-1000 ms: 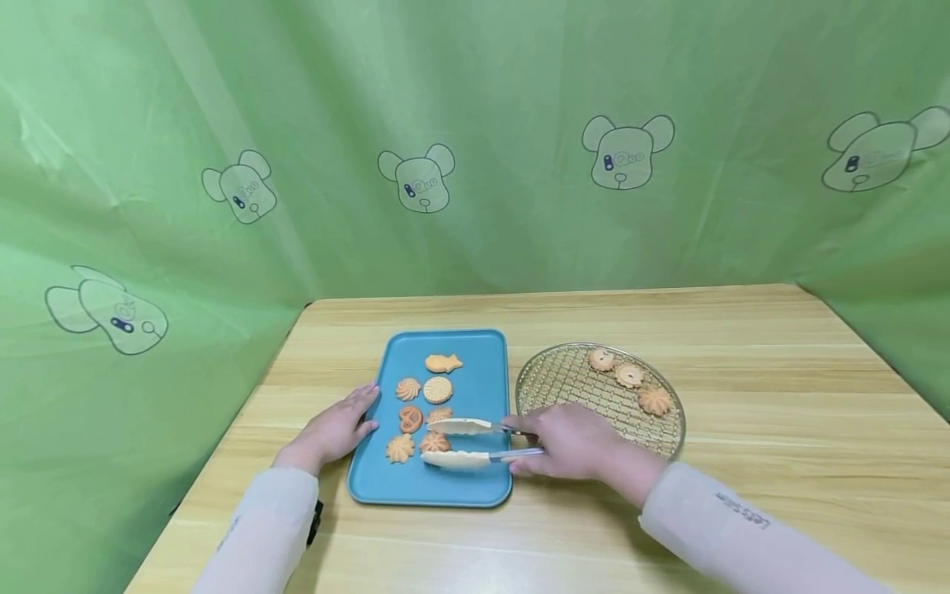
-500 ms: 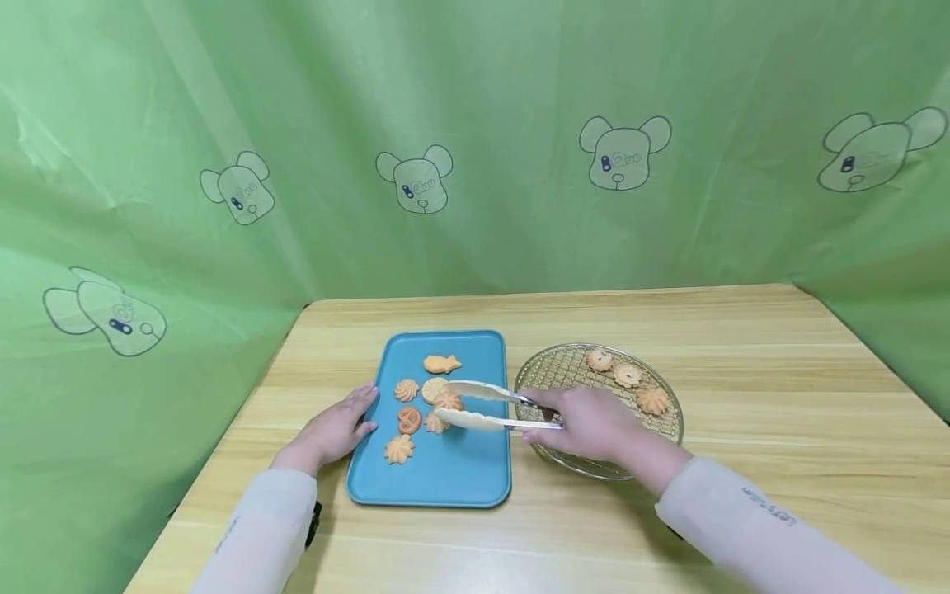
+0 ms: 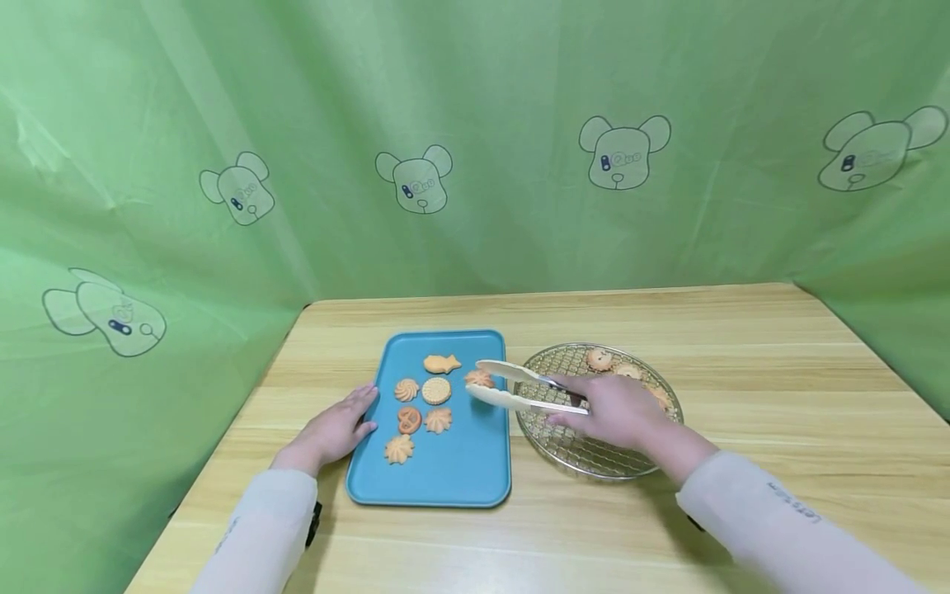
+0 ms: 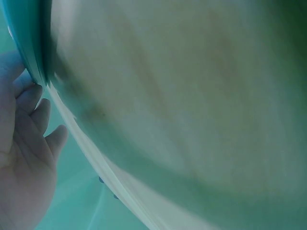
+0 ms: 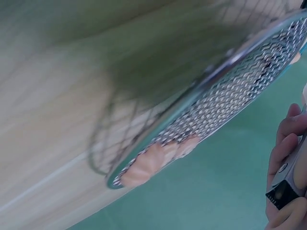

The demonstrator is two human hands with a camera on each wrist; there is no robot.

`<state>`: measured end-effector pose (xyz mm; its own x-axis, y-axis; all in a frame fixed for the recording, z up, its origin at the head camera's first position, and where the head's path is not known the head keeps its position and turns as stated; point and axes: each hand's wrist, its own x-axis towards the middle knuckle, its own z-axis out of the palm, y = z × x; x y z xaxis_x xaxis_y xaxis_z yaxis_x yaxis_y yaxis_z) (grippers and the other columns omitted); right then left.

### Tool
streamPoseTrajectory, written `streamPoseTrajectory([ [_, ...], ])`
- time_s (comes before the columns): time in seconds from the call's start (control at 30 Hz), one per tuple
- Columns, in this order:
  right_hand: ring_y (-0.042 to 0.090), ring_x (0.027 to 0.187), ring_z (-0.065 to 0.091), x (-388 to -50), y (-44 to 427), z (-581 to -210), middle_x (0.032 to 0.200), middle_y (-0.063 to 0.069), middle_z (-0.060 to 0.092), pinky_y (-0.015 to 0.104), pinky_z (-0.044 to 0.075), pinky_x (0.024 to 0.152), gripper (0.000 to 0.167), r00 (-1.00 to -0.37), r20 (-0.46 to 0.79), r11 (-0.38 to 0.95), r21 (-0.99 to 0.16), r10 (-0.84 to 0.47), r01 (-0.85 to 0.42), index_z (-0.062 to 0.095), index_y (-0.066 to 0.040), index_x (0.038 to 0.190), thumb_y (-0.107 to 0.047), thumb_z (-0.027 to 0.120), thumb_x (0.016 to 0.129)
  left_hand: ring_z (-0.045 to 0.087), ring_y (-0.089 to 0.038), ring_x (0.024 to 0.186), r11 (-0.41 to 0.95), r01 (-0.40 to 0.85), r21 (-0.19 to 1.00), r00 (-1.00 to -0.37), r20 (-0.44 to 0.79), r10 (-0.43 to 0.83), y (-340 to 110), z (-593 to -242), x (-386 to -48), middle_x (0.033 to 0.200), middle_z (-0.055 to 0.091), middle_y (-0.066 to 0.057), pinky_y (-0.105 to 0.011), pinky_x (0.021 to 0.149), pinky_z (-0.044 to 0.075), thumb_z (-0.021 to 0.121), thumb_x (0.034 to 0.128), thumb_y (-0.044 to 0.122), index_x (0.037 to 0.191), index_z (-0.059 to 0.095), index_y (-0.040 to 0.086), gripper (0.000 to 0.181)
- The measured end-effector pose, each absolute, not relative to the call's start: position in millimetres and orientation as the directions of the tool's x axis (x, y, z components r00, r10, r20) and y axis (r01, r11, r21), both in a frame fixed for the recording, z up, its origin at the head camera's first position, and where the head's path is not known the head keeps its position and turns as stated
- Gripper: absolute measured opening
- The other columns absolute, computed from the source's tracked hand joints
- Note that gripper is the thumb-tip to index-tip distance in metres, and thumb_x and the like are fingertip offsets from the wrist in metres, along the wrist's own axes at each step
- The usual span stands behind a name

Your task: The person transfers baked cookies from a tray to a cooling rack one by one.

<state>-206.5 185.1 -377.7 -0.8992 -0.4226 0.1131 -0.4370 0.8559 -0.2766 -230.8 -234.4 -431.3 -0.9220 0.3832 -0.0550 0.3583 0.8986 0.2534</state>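
My right hand (image 3: 612,412) grips a pair of tongs (image 3: 505,398) with pale tips. Between the tips sits a brown flower-shaped cookie (image 3: 478,378), over the right part of the blue tray (image 3: 453,478). The fingers of my left hand (image 3: 334,429) lie fairly straight against the tray's left edge. Several cookies lie on the tray, among them a fish-shaped cookie (image 3: 442,363), a round cookie (image 3: 436,390) and a pretzel-shaped cookie (image 3: 409,420). In the right wrist view, the tongs' handle end (image 5: 283,189) shows in my hand.
A round wire rack (image 3: 564,454) stands right of the tray, partly under my right hand. Cookies (image 5: 146,165) lie along its rim in the right wrist view. A green curtain (image 3: 519,239) hangs behind the wooden table (image 3: 779,371).
The tongs lifted the flower-shaped cookie from the tray's lower middle and carried it away from me and to the right. My left hand has stayed at the tray's edge.
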Motion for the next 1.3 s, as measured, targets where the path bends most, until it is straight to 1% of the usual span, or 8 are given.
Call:
streamPoseTrajectory([
  [0.13,0.012,0.047,0.041,-210.1,194.5,-377.7,0.062,-0.003,0.048,0.029,0.037,0.040,0.071,-0.903,0.119,0.868,-0.248,-0.413,-0.430,0.052,-0.021,0.139,-0.060,0.064,0.082,0.023,-0.034,0.139,0.900,0.356,0.253,-0.923,-0.055,0.381,-234.9,-432.1,-231.0,0.154,0.024,-0.017,-0.048,0.112,0.023,0.052,0.0994,0.025,0.148,0.028,-0.002,0.060],
  [0.33,0.013,0.056,0.049,-215.2,207.8,-380.2,0.089,0.009,0.068,0.037,0.048,0.053,0.076,-0.898,0.153,0.873,-0.215,-0.413,-0.438,0.054,-0.018,0.138,-0.068,0.057,0.081,0.023,-0.035,0.139,0.902,0.350,0.254,-0.925,-0.060,0.376,-235.2,-431.7,-230.9,0.154,0.024,-0.017,-0.049,0.112,0.024,0.052,0.0996,0.025,0.148,0.028,-0.001,0.060],
  [0.47,0.025,0.079,0.063,-216.6,214.7,-381.8,0.114,0.018,0.065,0.045,0.053,0.065,0.076,-0.907,0.147,0.879,-0.226,-0.396,-0.420,0.052,-0.015,0.139,-0.067,0.056,0.083,0.023,-0.035,0.139,0.899,0.353,0.258,-0.924,-0.057,0.379,-235.0,-431.6,-231.0,0.154,0.024,-0.017,-0.049,0.112,0.024,0.052,0.0994,0.025,0.148,0.028,-0.001,0.060],
  [0.57,0.039,0.100,0.062,-217.5,220.2,-382.1,0.127,0.020,0.057,0.049,0.054,0.069,0.075,-0.911,0.147,0.885,-0.222,-0.385,-0.409,0.051,-0.012,0.139,-0.063,0.059,0.084,0.023,-0.034,0.140,0.900,0.348,0.262,-0.925,-0.060,0.375,-235.0,-431.4,-230.9,0.154,0.024,-0.017,-0.049,0.113,0.023,0.052,0.0996,0.025,0.148,0.027,-0.001,0.061],
  [0.67,0.043,0.105,0.059,-218.6,226.3,-381.9,0.130,0.020,0.055,0.052,0.054,0.071,0.080,-0.919,0.138,0.891,-0.226,-0.370,-0.392,0.049,-0.011,0.140,-0.067,0.056,0.083,0.023,-0.035,0.139,0.898,0.350,0.265,-0.924,-0.058,0.377,-235.1,-431.0,-230.5,0.154,0.024,-0.018,-0.049,0.112,0.023,0.052,0.0995,0.024,0.148,0.027,-0.002,0.060],
  [0.83,0.044,0.098,0.061,-220.7,235.9,-382.8,0.128,0.024,0.056,0.053,0.054,0.070,0.093,-0.934,0.103,0.907,-0.225,-0.341,-0.356,0.046,-0.010,0.142,-0.079,0.043,0.080,0.022,-0.034,0.140,0.902,0.340,0.267,-0.927,-0.064,0.368,-234.8,-430.8,-230.4,0.154,0.024,-0.016,-0.048,0.113,0.023,0.052,0.0998,0.026,0.149,0.027,0.000,0.061],
  [1.03,0.045,0.094,0.061,-222.4,245.3,-382.6,0.125,0.027,0.056,0.053,0.053,0.064,0.096,-0.949,0.069,0.921,-0.227,-0.308,-0.316,0.045,-0.011,0.143,-0.082,0.041,0.078,0.022,-0.034,0.140,0.902,0.341,0.265,-0.927,-0.064,0.369,-234.8,-430.6,-230.5,0.154,0.024,-0.017,-0.049,0.113,0.023,0.052,0.0995,0.025,0.149,0.027,-0.001,0.061],
  [1.3,0.032,0.076,0.062,-224.8,256.4,-381.5,0.119,0.028,0.059,0.038,0.049,0.050,0.094,-0.960,0.025,0.935,-0.221,-0.279,-0.278,0.042,-0.012,0.145,-0.080,0.043,0.079,0.024,-0.035,0.139,0.888,0.372,0.271,-0.918,-0.037,0.395,-234.1,-430.6,-229.3,0.152,0.026,-0.020,-0.048,0.112,0.024,0.053,0.0992,0.022,0.147,0.029,-0.004,0.059],
])
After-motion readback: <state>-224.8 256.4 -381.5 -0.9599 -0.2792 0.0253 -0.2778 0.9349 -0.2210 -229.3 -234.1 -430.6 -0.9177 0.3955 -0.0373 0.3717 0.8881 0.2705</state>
